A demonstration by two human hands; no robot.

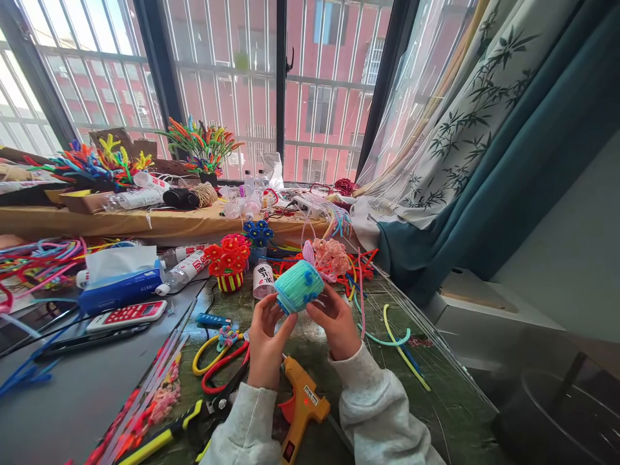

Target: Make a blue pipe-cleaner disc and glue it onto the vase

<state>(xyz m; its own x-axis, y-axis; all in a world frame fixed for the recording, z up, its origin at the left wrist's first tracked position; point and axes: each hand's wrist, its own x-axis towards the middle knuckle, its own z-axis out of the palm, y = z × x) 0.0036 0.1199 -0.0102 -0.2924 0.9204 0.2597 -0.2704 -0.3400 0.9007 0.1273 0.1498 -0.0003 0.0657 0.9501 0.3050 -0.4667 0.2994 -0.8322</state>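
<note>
A turquoise cylindrical pot [296, 284] wrapped in fuzzy pipe cleaner, with small blue shapes on its side, is held tilted above the table. My left hand [265, 345] grips it from the lower left, fingers partly hidden behind it. On the lower right, the fingers of my right hand [340, 324] close on it too. Below, between my forearms, lies a yellow hot glue gun [301, 400] with a small red light. Scissors [223, 371] with red and yellow handles rest by my left wrist, and yellow-black pliers [179, 423] lie nearer the front.
Behind the pot stand red flowers in a striped pot [229, 281], blue flowers [258, 234] and pink flowers [332, 255]. At left are a tissue pack [119, 290], a red-and-white calculator [128, 316] and bottles. Loose pipe cleaners [405, 349] lie at right. A cluttered windowsill [194, 223] runs behind.
</note>
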